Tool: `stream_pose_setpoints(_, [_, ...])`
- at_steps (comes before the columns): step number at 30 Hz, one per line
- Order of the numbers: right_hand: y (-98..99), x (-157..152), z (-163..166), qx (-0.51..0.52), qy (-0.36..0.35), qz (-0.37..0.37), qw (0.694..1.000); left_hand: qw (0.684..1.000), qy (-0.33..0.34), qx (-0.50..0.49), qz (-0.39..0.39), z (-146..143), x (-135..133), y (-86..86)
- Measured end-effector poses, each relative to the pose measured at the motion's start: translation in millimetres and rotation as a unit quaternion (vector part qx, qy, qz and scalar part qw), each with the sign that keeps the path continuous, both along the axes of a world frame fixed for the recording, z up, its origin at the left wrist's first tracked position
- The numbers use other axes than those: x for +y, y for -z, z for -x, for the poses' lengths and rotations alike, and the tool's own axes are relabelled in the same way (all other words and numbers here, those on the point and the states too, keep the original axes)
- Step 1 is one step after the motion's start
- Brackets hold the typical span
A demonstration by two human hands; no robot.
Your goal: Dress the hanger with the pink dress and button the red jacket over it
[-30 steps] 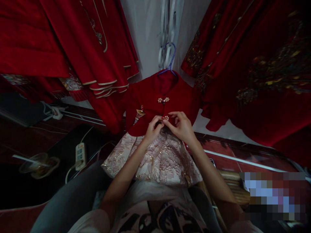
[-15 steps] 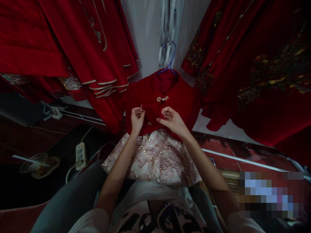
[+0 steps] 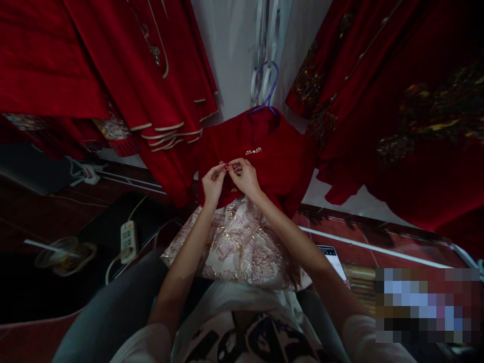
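Note:
A small red dress [image 3: 280, 156] with a pale gold-patterned skirt [image 3: 238, 242] hangs from a blue hanger [image 3: 268, 85] in front of me. A pearl clasp [image 3: 253, 150] closes its collar. My left hand [image 3: 213, 182] and my right hand [image 3: 244, 176] meet at the left chest of the red top, fingertips pinched together on a small brooch [image 3: 223, 164] there. The brooch is mostly hidden by my fingers.
Red embroidered garments [image 3: 143, 75] hang at left and others [image 3: 397, 101] at right. A white power strip [image 3: 127, 241] and a clear plastic cup [image 3: 62, 254] lie on the dark floor at left. A phone [image 3: 333, 259] rests at right of my lap.
Both hands left the lower clasp at the waist. The left hand went up to the brooch first, then the right hand joined it there.

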State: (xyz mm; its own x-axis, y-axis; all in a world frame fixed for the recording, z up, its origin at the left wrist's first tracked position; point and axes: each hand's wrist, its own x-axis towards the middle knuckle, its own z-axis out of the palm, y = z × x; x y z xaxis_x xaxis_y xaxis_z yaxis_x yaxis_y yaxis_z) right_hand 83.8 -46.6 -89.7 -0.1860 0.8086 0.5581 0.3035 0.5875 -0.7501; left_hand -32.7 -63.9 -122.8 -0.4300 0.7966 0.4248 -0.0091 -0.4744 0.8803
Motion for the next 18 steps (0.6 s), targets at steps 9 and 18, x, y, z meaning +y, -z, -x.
stream_pose_setpoints(9, [3.2,4,1,-0.012,0.023,-0.013,1.000,1.000,0.004,0.008,0.001,7,3,3.6])
stream_pose_setpoints(18, [5.5,4,2,-0.013,0.028,-0.006,1.000,0.999,0.001,0.052,0.012,15,11,5.9])
